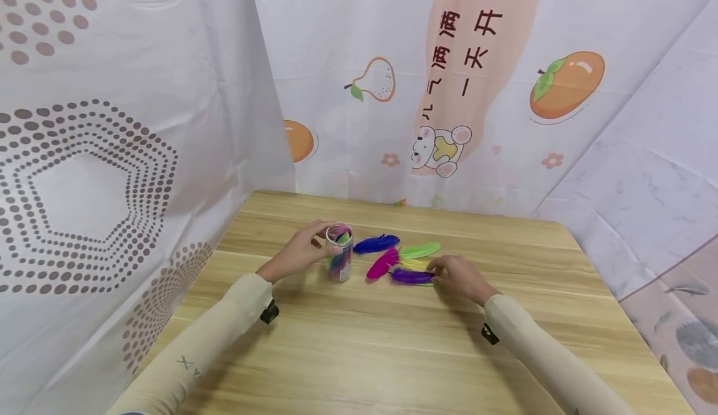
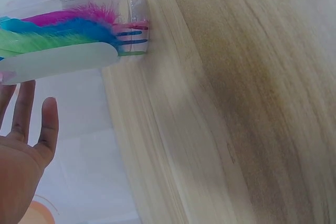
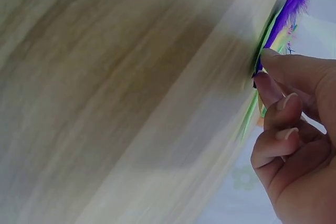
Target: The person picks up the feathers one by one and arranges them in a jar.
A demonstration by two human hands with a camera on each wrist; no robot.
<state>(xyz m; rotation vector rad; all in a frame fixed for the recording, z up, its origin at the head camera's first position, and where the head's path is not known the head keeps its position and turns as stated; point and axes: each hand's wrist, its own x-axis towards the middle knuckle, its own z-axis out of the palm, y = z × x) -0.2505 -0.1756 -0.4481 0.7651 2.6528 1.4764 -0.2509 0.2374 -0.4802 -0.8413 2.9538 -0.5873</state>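
A clear jar (image 1: 339, 264) stands upright on the table with colourful feathers inside. My left hand (image 1: 301, 252) holds it near the rim, thumb in front and a finger behind. In the left wrist view, blue, green and pink feathers (image 2: 79, 27) show through the jar's wall, and some fingers of the left hand (image 2: 23, 150) extend below it. To the jar's right, my right hand (image 1: 459, 278) pinches the end of a purple feather (image 1: 412, 275) between thumb and index finger. The right wrist view shows this purple feather (image 3: 290, 11) at the fingertips, with green beside it.
Loose on the wooden table (image 1: 359, 340) lie a blue feather (image 1: 377, 243), a magenta feather (image 1: 382, 264), a light green feather (image 1: 421, 250) and a yellow feather (image 1: 414, 265). Printed curtains (image 1: 348, 172) hang behind the table and along its sides.
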